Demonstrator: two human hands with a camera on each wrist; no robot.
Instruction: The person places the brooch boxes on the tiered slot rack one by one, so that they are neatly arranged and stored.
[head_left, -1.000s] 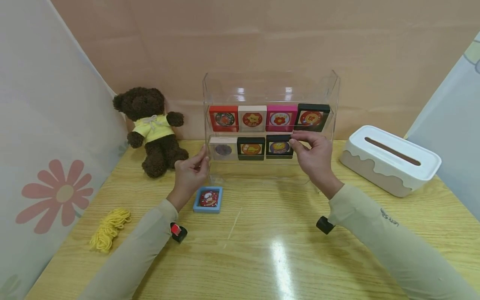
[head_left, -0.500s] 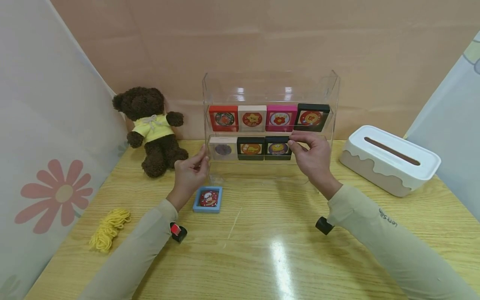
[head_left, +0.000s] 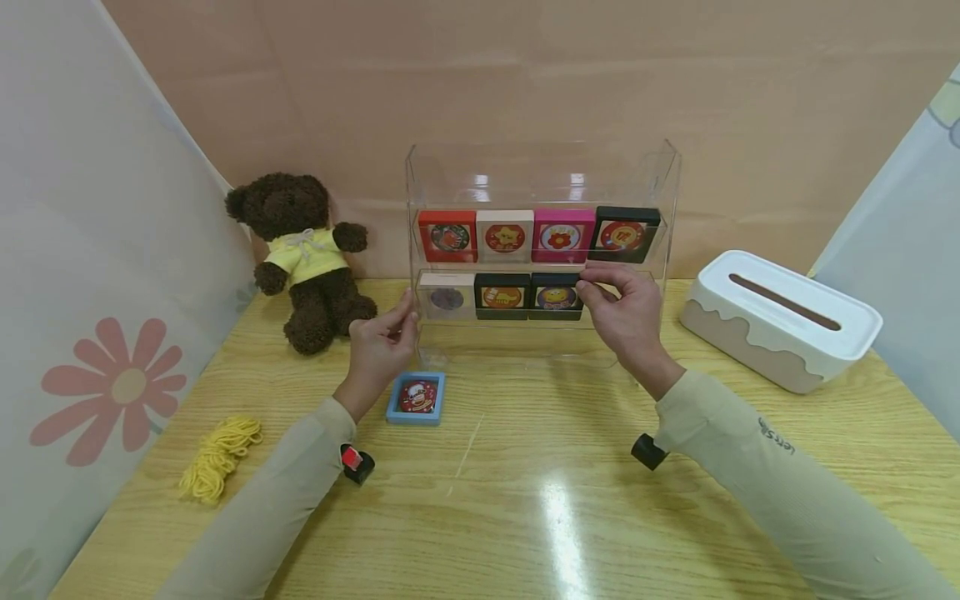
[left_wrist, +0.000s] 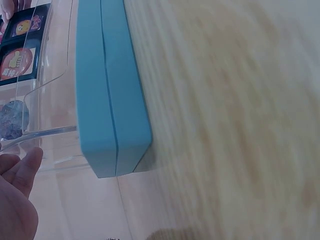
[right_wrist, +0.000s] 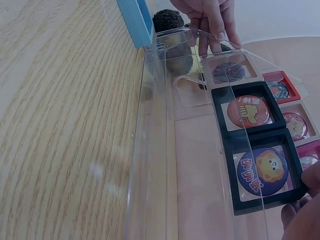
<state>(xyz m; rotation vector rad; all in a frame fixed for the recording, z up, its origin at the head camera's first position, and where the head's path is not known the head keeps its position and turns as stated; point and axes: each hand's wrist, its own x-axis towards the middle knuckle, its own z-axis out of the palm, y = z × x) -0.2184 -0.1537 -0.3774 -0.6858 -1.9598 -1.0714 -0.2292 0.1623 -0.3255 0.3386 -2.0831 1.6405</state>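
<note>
A clear acrylic display rack (head_left: pixel 540 179) stands upright with two rows of square framed badges. My left hand (head_left: pixel 381 343) pinches the rack's left side edge between thumb and fingers. At the lower row's right end, my right hand (head_left: pixel 628 312) pinches the right edge of a black badge frame (head_left: pixel 556 297). Its purple badge (right_wrist: pixel 263 171) bears a yellow lion-like face in the right wrist view. Directly left of it is a black frame with a thumbs-up badge (head_left: pixel 502 297), then a pale frame (head_left: pixel 446 297). Red, cream, pink and black frames (head_left: pixel 627 236) fill the upper row.
A blue badge frame (head_left: pixel 416 399) lies on the wooden table in front of the rack's left corner. Left stand a brown teddy bear (head_left: pixel 303 258) and a yellow yarn bundle (head_left: pixel 220 458). A white-and-beige tissue box (head_left: pixel 780 321) sits to the right.
My right hand has shifted the black lion-badge frame slightly left and down, so it now sits against the thumbs-up frame. The left hand keeps its place on the rack.
</note>
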